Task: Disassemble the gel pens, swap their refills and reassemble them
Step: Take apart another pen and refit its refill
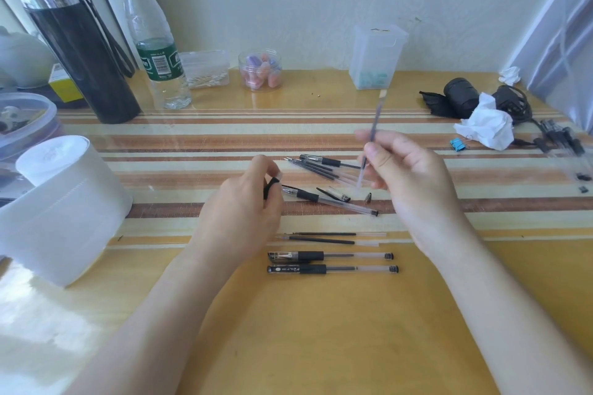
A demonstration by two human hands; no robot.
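- The left grip [247, 199] pinches a small black pen part [272, 186]. The right grip [407, 176] grasps a clear pen barrel [373, 125], which is tilted near upright and blurred.
- Between the grips, an uncapped gel pen [327, 199] lies on the striped tabletop [321, 330]. Nearer the person are two loose refills [321, 240] and two capped gel pens [330, 256].
- Far left of the left grip, a water bottle [157, 51] carries a green barcoded label, its lettering unreadable.
- Right of the right grip lie a crumpled tissue [484, 125] and a blue binder clip [457, 144].
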